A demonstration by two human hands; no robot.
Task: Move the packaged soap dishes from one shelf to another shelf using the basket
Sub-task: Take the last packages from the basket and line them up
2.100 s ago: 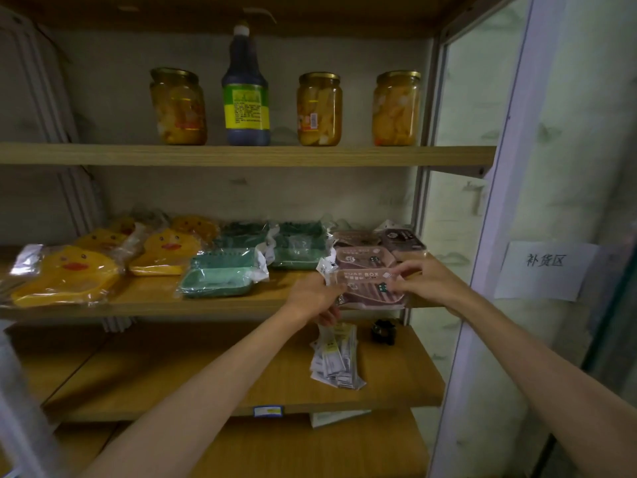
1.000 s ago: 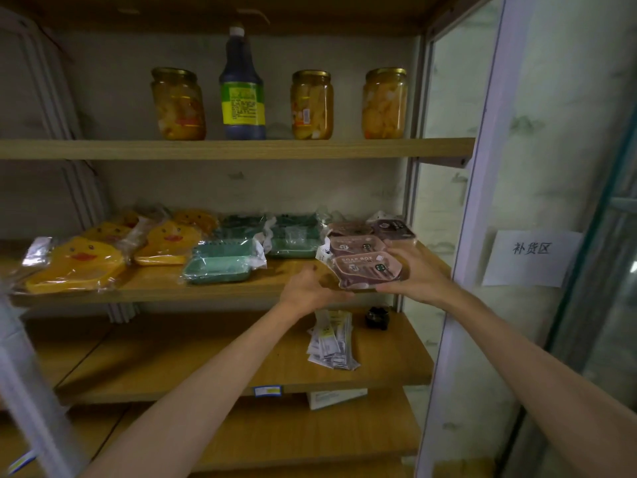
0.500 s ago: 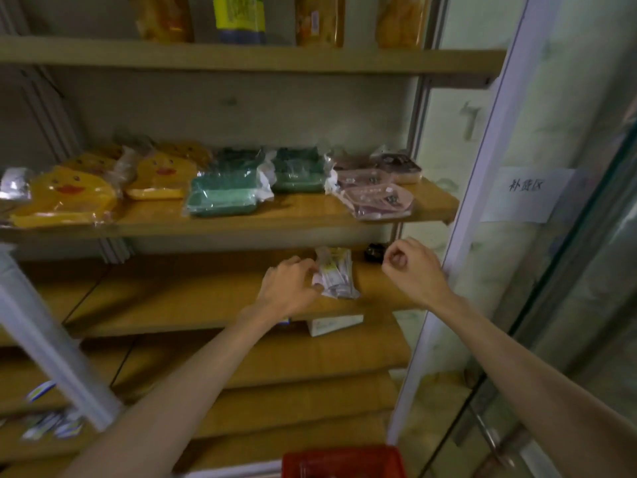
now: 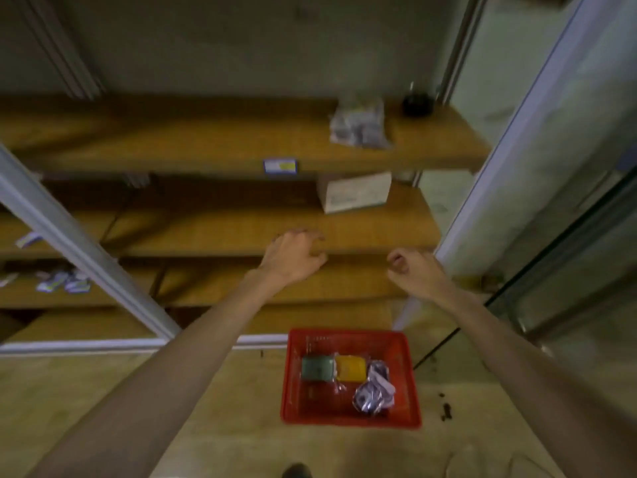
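The wooden shelves [image 4: 220,232] have a warm brown, matte surface with long straight front edges, and a pale metal frame bar [image 4: 82,250] crosses them slanted at the left. The floor [image 4: 103,384] below is pale and smooth. On it stands the red plastic basket [image 4: 351,417], rectangular, with thin ribbed walls. Inside it lie packaged soap dishes in shiny clear wrap: a green one [image 4: 317,368] at the left, a yellow one [image 4: 350,368] touching it, and purple-grey ones [image 4: 374,391] crumpled at the right. On the upper shelf lies a bundle of small grey-white packets [image 4: 358,127] with a dark round object [image 4: 415,104] near it; a white cardboard box [image 4: 355,192] sits on the shelf below. The left hand [image 4: 293,258] hovers before the shelf edge, fingers loosely curled and holding nothing. The right hand [image 4: 412,270] is also empty, its fingers curled in more tightly toward the palm. A blue price tag [image 4: 280,166] is on the shelf edge.
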